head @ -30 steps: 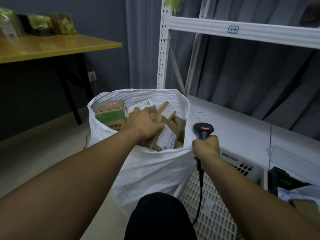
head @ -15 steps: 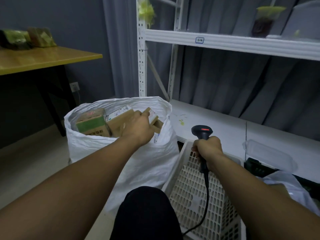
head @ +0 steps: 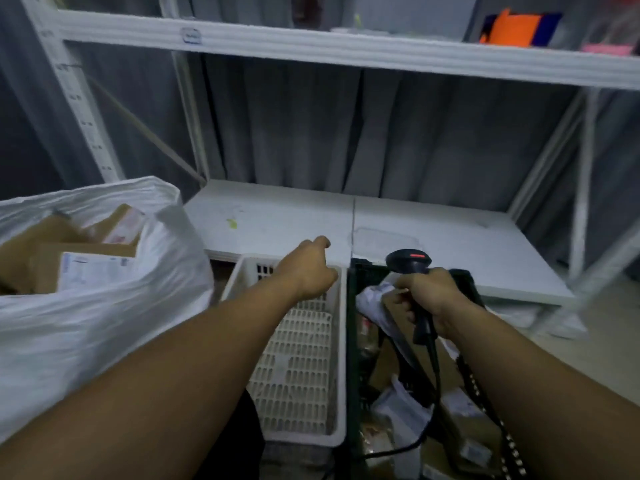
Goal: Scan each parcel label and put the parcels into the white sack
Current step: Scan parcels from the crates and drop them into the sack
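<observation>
The white sack point(head: 104, 327) stands at the left with several cardboard parcels inside; a labelled parcel point(head: 93, 271) lies on top. My left hand point(head: 308, 268) hovers over the far end of a white slotted crate point(head: 304, 372), fingers loosely curled, holding nothing. My right hand point(head: 429, 299) grips the handle of a black barcode scanner point(head: 410, 263), whose cable hangs down. Under it a dark crate point(head: 353, 341) holds more parcels point(head: 401, 407), some in white bags, some in brown cardboard.
A low white shelf board point(head: 381, 233) lies just beyond the crates. White rack uprights point(head: 83, 109) and an upper shelf beam point(head: 346, 51) frame the space, with a grey curtain behind. Bright items point(head: 516, 27) sit on the upper shelf.
My left hand has left the sack and swung right over the white crate, holding nothing. The view has turned right, bringing the dark crate into sight. My right hand keeps the scanner.
</observation>
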